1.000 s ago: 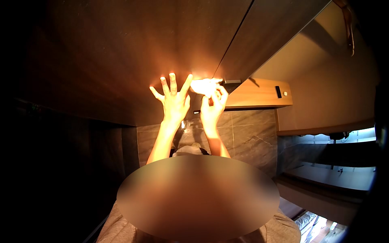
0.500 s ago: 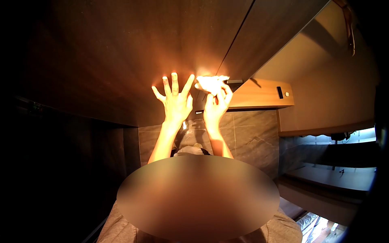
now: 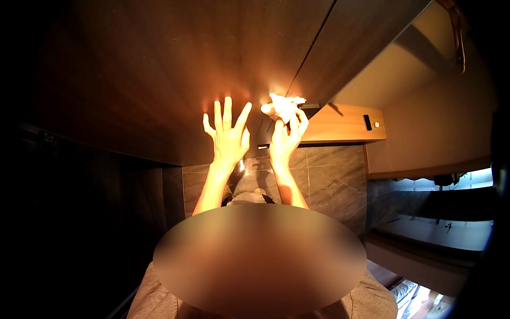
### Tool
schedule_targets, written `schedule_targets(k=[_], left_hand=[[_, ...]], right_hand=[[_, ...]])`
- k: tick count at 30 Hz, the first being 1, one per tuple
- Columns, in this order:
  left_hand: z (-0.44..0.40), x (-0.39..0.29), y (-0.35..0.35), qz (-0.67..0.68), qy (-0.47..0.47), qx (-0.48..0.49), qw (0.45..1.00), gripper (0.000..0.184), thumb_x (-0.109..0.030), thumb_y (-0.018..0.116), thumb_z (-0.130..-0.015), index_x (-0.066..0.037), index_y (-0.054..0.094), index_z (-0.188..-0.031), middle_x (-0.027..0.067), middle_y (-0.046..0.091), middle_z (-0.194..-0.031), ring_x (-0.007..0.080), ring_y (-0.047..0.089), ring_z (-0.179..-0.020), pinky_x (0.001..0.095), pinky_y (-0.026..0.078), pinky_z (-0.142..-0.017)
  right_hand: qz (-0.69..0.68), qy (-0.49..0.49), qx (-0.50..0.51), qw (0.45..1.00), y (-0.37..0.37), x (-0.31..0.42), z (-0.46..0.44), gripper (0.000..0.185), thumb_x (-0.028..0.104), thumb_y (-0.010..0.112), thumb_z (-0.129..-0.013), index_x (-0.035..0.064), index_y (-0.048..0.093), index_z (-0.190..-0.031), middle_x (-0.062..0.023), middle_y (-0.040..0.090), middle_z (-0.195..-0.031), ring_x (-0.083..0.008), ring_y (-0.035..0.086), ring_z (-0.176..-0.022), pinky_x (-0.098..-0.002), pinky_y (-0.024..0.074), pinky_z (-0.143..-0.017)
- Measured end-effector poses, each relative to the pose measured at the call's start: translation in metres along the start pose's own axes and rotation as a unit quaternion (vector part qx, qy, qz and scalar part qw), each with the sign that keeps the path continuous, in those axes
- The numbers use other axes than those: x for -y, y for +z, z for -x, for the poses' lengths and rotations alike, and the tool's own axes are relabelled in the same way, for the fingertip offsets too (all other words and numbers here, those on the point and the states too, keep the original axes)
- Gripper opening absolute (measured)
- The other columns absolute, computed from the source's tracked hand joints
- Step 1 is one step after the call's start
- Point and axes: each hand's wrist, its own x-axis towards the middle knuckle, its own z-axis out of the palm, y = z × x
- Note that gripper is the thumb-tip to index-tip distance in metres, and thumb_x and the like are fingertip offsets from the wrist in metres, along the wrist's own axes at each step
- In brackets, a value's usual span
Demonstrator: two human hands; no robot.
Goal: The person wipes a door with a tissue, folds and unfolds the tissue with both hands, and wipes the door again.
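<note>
My left hand [image 3: 228,139] is spread with its fingers apart, the fingertips at the dark wooden panel [image 3: 159,69]. It holds nothing. To its right, my right hand [image 3: 287,141] grips a crumpled white cloth [image 3: 285,108] at the panel, close to a narrow dark seam. The cloth is so brightly lit that its folds are washed out, and it hides some of the fingertips. Just right of the cloth, a short handle-like bar [image 3: 309,106] shows on the panel.
A light wooden ledge [image 3: 340,126] lies to the right, bearing a dark phone-like object [image 3: 367,123] and a small white item [image 3: 376,124]. Grey tiled floor [image 3: 334,175] shows below. A blurred oval covers the bottom middle. The left side is very dark.
My right hand and the cloth have moved slightly to the right, with the cloth bunched differently. My left hand has shifted a little, its fingers slightly closer together.
</note>
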Motion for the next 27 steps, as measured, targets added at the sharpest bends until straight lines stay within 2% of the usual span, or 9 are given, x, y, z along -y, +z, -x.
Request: schedule_targets(k=[5, 9, 13, 16, 17, 19, 21, 23, 27], left_hand=[[-0.001, 0.002, 0.004, 0.004, 0.002, -0.012, 1.000, 0.067, -0.013, 0.069, -0.078, -0.024, 0.051, -0.142, 0.0192, 0.010, -0.161, 0.0409, 0.004, -0.149, 0.0649, 0.008, -0.113], [-0.001, 0.004, 0.006, -0.013, -0.006, -0.013, 1.000, 0.070, -0.014, 0.069, -0.078, -0.025, 0.049, -0.144, 0.0181, 0.007, -0.162, 0.0405, 0.000, -0.150, 0.0649, 0.008, -0.113], [0.004, 0.009, 0.015, -0.031, -0.006, -0.008, 0.999, 0.071, -0.014, 0.069, -0.079, -0.024, 0.048, -0.145, 0.0172, 0.004, -0.163, 0.0409, -0.003, -0.150, 0.0646, 0.008, -0.113], [0.003, 0.008, 0.013, -0.017, -0.009, -0.018, 1.000, 0.071, -0.014, 0.069, -0.079, -0.023, 0.047, -0.146, 0.0168, 0.003, -0.164, 0.0412, -0.004, -0.150, 0.0646, 0.008, -0.113], [0.002, 0.007, 0.013, -0.011, -0.008, -0.021, 1.000, 0.071, -0.014, 0.069, -0.079, -0.023, 0.046, -0.146, 0.0167, 0.002, -0.164, 0.0413, -0.004, -0.150, 0.0646, 0.008, -0.113], [0.002, 0.010, 0.013, -0.021, -0.004, -0.015, 1.000, 0.071, -0.014, 0.068, -0.080, -0.023, 0.046, -0.147, 0.0166, 0.003, -0.164, 0.0412, -0.004, -0.150, 0.0644, 0.008, -0.113], [0.003, 0.010, 0.016, -0.027, -0.003, -0.007, 1.000, 0.071, -0.014, 0.068, -0.080, -0.023, 0.046, -0.147, 0.0164, 0.003, -0.164, 0.0412, -0.004, -0.150, 0.0644, 0.008, -0.113], [0.004, 0.011, 0.016, -0.033, -0.006, 0.001, 0.999, 0.070, -0.014, 0.068, -0.080, -0.023, 0.046, -0.146, 0.0163, 0.003, -0.164, 0.0411, -0.004, -0.150, 0.0645, 0.008, -0.113], [0.001, 0.005, 0.010, -0.016, -0.008, -0.012, 1.000, 0.069, -0.014, 0.067, -0.081, -0.025, 0.048, -0.145, 0.0165, 0.003, -0.164, 0.0408, -0.004, -0.150, 0.0644, 0.009, -0.113]], right_hand=[[0.005, 0.052, 0.110, 0.993, 0.003, -0.012, 0.020, 0.031, -0.010, 0.057, -0.087, -0.0025, 0.061, -0.117, -0.0113, 0.041, -0.129, -0.0221, 0.057, -0.112, -0.0295, 0.0560, -0.083], [0.037, 0.007, 0.038, 0.999, -0.008, 0.000, 0.001, 0.036, -0.010, 0.053, -0.088, -0.0038, 0.059, -0.124, -0.0105, 0.040, -0.130, -0.0228, 0.055, -0.115, -0.0300, 0.0551, -0.085], [-0.046, 0.024, -0.013, 0.999, -0.002, -0.003, -0.007, 0.037, -0.011, 0.052, -0.088, -0.0042, 0.058, -0.124, -0.0103, 0.038, -0.131, -0.0207, 0.056, -0.111, -0.0282, 0.0542, -0.083], [0.028, 0.009, 0.072, 0.997, 0.001, -0.014, 0.014, 0.034, -0.008, 0.058, -0.088, -0.0039, 0.061, -0.121, -0.0108, 0.041, -0.127, -0.0196, 0.058, -0.108, -0.0249, 0.0541, -0.077], [-0.003, 0.019, 0.086, 0.996, 0.004, -0.024, 0.021, 0.033, -0.007, 0.057, -0.088, -0.0031, 0.062, -0.120, -0.0113, 0.043, -0.126, -0.0196, 0.058, -0.108, -0.0256, 0.0537, -0.075], [0.019, 0.024, 0.088, 0.996, 0.000, -0.020, 0.019, 0.034, -0.006, 0.057, -0.089, -0.0023, 0.062, -0.123, -0.0115, 0.043, -0.126, -0.0197, 0.058, -0.108, -0.0259, 0.0533, -0.074], [0.063, -0.004, 0.032, 0.997, -0.006, -0.015, 0.006, 0.035, -0.005, 0.056, -0.090, -0.0025, 0.061, -0.124, -0.0118, 0.043, -0.127, -0.0204, 0.057, -0.108, -0.0267, 0.0533, -0.075], [0.007, -0.004, -0.012, 1.000, -0.005, -0.015, -0.004, 0.039, -0.008, 0.054, -0.088, -0.0014, 0.059, -0.127, -0.0124, 0.042, -0.127, -0.0226, 0.057, -0.108, -0.0295, 0.0546, -0.078], [0.063, 0.006, 0.043, 0.997, 0.001, -0.015, 0.014, 0.037, -0.009, 0.055, -0.088, -0.0018, 0.060, -0.123, -0.0125, 0.042, -0.130, -0.0241, 0.057, -0.111, -0.0308, 0.0547, -0.083]])
